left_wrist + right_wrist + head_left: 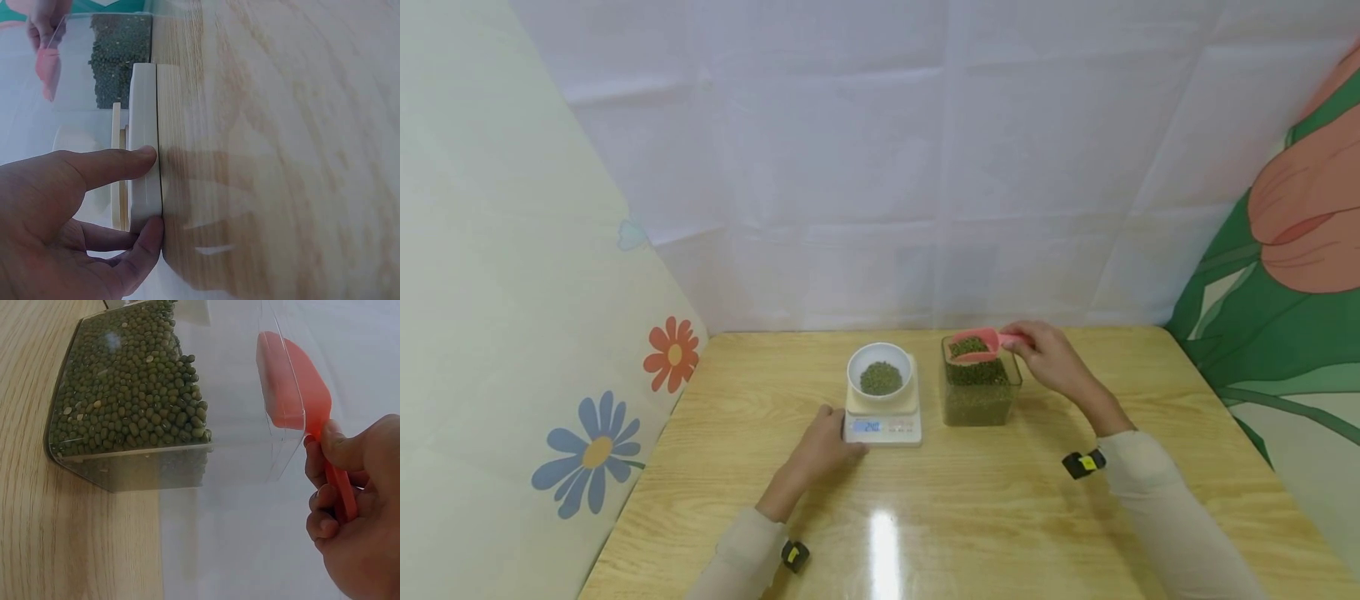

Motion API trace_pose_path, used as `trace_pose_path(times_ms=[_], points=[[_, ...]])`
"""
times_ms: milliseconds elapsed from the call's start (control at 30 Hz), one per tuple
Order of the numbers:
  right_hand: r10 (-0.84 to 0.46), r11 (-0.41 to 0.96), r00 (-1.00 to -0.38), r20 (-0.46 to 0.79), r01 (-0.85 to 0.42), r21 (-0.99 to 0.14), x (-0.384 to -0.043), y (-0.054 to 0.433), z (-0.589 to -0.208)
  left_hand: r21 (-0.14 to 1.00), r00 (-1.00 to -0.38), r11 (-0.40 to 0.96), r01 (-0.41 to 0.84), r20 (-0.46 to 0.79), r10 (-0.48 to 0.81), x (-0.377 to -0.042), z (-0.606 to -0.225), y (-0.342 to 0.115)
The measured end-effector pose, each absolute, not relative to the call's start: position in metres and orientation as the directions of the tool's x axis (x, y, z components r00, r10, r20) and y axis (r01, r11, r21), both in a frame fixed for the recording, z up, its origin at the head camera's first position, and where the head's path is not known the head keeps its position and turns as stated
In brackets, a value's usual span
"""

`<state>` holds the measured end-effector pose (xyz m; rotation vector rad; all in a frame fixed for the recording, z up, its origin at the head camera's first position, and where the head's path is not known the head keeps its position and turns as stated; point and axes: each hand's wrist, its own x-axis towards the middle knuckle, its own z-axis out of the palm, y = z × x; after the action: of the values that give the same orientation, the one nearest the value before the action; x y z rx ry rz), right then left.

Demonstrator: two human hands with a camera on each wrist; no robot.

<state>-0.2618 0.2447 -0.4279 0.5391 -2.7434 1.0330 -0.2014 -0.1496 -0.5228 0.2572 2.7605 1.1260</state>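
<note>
My right hand (1051, 357) grips the handle of a pink scoop (303, 381), its bowl loaded with green mung beans in the head view. The scoop is at the rim of a clear square container (981, 408), partly filled with mung beans (137, 394). To the left stands a white kitchen scale (883, 432) with a lit display. On its platform sits a white bowl (859, 358) holding a small heap of mung beans (881, 378). My left hand (826, 442) holds the scale's front left corner, with the thumb (134, 164) on the front edge and fingers at the side.
Everything stands on a wood-grain table (985, 517), toward its back edge. Behind it hangs a white cloth (850, 167). Flower-patterned panels flank the left and right sides. A bright light reflection lies on the tabletop in front of the scale.
</note>
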Motion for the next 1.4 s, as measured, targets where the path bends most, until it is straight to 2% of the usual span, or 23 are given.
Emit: trace_pose_path(times_ms=[467,1400], points=[[-0.276,0.667,-0.908,0.315,-0.417,-0.618,-0.264,0.230,-0.424,0.702,-0.975,0.706,0.096,-0.077,0.209,-0.201,-0.523,-0.150],[-0.309,0.618,-0.895,0.321,-0.446,-0.647,-0.275,0.201,-0.417,0.714,-0.973,0.695,0.083,-0.092,0.211,-0.202,-0.525,-0.150]])
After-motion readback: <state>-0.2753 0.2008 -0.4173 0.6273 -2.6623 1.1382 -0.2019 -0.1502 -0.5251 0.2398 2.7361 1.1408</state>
